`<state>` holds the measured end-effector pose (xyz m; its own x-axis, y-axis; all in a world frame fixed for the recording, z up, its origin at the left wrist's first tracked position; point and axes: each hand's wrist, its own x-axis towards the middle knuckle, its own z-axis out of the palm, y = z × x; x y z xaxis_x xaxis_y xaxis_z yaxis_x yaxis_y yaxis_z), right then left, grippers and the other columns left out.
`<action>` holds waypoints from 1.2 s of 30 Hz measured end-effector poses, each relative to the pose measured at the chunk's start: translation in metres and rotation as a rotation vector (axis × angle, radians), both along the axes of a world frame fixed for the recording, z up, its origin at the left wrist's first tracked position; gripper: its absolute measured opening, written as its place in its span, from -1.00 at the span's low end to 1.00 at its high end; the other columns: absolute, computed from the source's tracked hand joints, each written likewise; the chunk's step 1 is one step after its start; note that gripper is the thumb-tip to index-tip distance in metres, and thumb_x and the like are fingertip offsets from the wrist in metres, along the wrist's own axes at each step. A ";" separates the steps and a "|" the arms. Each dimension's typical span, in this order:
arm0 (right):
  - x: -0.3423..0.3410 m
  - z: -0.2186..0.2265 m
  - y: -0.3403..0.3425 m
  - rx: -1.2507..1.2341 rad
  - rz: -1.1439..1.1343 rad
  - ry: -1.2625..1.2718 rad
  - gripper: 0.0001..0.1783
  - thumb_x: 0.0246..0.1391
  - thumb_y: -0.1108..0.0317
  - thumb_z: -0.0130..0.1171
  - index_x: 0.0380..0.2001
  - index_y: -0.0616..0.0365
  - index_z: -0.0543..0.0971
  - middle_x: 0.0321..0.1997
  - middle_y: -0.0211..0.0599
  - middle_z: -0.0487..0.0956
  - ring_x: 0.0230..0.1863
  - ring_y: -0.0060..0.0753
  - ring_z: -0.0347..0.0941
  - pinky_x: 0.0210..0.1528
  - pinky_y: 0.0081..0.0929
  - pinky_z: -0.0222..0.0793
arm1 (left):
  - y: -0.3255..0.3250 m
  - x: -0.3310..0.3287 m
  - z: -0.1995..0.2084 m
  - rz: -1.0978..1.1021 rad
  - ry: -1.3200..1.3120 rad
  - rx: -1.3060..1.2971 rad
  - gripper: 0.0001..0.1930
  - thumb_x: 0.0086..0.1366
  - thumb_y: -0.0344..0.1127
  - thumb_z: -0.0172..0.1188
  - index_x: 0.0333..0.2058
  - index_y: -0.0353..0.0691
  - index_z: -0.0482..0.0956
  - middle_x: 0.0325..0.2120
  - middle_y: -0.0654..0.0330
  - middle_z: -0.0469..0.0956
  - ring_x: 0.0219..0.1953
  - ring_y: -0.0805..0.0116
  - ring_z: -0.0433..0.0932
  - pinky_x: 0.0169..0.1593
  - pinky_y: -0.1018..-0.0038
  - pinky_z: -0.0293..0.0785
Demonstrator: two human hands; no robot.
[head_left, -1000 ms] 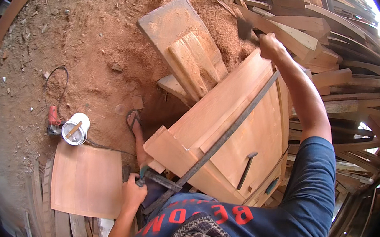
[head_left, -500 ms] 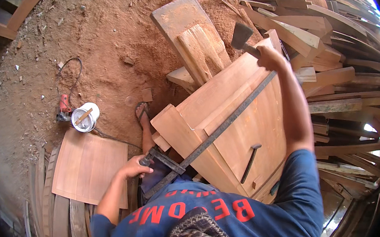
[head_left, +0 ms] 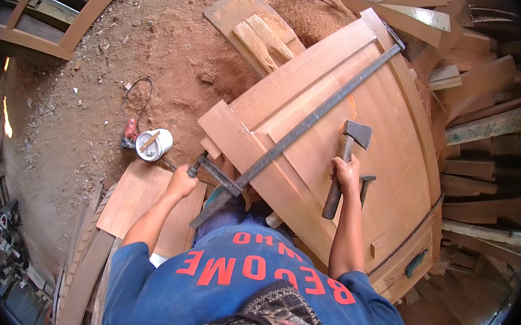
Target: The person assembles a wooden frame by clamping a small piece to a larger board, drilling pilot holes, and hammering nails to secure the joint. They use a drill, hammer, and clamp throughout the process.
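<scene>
A long black bar clamp (head_left: 323, 109) lies slantwise across a wooden panel door (head_left: 394, 144), its far jaw at the door's far edge. My left hand (head_left: 182, 183) is closed around the clamp's screw handle at the near end, just off the door's near left corner. My right hand (head_left: 346, 171) grips a hatchet (head_left: 335, 191) by its dark wooden handle, above the middle of the door, with the steel head pointing away from me. Beside my right wrist, a slim hammer (head_left: 366, 184) lies on the door, partly hidden by my hand and forearm.
A thick board (head_left: 249, 20) props near the door's far left. Left of me stand a white bucket (head_left: 162, 145) with a stick on it, a red power tool (head_left: 130, 132) and a flat wooden panel (head_left: 132, 191). Stacked timber (head_left: 492, 131) crowds the right side. Sawdust covers the ground.
My right hand has brought the hatchet back from the clamp's far end to above the door's middle. My left hand stays on the clamp's screw handle. The view has shifted.
</scene>
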<state>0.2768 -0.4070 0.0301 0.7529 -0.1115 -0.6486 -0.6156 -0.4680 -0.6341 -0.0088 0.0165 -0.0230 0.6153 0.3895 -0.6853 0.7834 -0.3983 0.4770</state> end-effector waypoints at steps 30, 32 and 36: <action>-0.175 0.030 0.131 -0.627 0.383 -0.674 -0.47 -0.04 0.51 0.23 0.07 0.25 0.45 0.05 0.09 0.43 0.12 0.21 0.37 0.18 0.02 0.37 | 0.020 0.007 -0.039 -0.062 0.075 -0.543 -0.85 0.12 -0.35 0.27 -0.50 -0.33 0.62 -0.66 0.14 0.55 -0.64 0.33 0.50 -0.54 0.30 0.40; -0.200 0.032 0.156 -0.550 0.384 -0.674 -0.52 -0.04 0.54 0.22 0.03 0.26 0.47 0.01 0.10 0.44 0.08 0.22 0.39 0.17 0.00 0.38 | 0.013 -0.008 -0.051 -0.116 -0.056 -0.368 -0.80 0.06 -0.31 0.24 -0.51 -0.38 0.60 -0.61 -0.01 0.61 -0.56 0.16 0.58 -0.40 0.17 0.49; -0.225 0.037 0.203 -0.303 0.360 -0.638 -0.65 0.01 0.53 0.20 -0.07 0.28 0.55 -0.09 0.13 0.53 -0.02 0.23 0.49 0.08 -0.03 0.45 | 0.001 -0.001 -0.030 -0.060 -0.249 -0.100 -0.78 0.04 -0.28 0.24 -0.46 -0.37 0.62 -0.52 -0.09 0.66 -0.40 -0.02 0.66 -0.22 0.13 0.55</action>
